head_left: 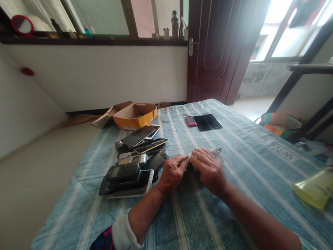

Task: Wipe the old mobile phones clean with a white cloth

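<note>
My left hand (173, 172) is closed in a pinch low over the bed. Whatever its fingertips hold is mostly hidden. Beside it, my right hand (210, 171) presses its fingers over a crumpled whitish cloth (221, 158). A dark, narrow end of some object shows past the cloth, but its kind is hidden. To the left lies a heap of old phones: a black keypad phone (123, 172) on larger ones, a silver keypad phone (133, 159) and a dark flat-screen phone (139, 135). Farther back, a pink phone (190, 121) lies beside two black phones (208, 122) in a row.
An open orange box (135, 121) stands at the far left edge of the bed, which has a blue striped cover (241, 173). A yellow see-through bag (313, 189) lies at the right. Behind are a dark red door (213, 52) and a windowsill with a bottle (174, 26).
</note>
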`<move>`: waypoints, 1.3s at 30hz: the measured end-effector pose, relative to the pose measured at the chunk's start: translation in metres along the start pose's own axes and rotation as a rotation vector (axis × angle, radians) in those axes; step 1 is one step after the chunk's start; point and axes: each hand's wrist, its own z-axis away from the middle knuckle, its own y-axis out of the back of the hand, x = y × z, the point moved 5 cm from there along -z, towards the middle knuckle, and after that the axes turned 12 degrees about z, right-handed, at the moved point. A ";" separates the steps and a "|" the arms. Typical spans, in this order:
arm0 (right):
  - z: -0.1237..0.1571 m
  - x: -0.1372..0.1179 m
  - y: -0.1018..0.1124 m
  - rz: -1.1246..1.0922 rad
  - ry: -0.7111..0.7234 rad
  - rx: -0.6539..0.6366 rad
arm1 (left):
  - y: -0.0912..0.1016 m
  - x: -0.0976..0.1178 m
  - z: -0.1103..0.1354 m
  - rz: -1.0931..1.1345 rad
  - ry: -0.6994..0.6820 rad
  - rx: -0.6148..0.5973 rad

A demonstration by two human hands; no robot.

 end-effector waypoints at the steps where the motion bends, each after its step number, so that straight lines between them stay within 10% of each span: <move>1: 0.000 0.002 0.000 0.001 0.004 -0.003 | 0.000 0.000 0.000 -0.001 0.001 0.002; 14: 0.006 0.048 0.003 0.126 -0.138 0.037 | 0.004 -0.002 -0.002 -0.062 -0.006 0.035; 26: 0.002 0.013 0.001 0.045 -0.062 0.014 | 0.000 0.002 0.002 -0.037 -0.028 0.003; 39: 0.002 0.030 0.009 0.050 -0.107 0.059 | 0.001 0.000 0.002 -0.080 -0.052 -0.001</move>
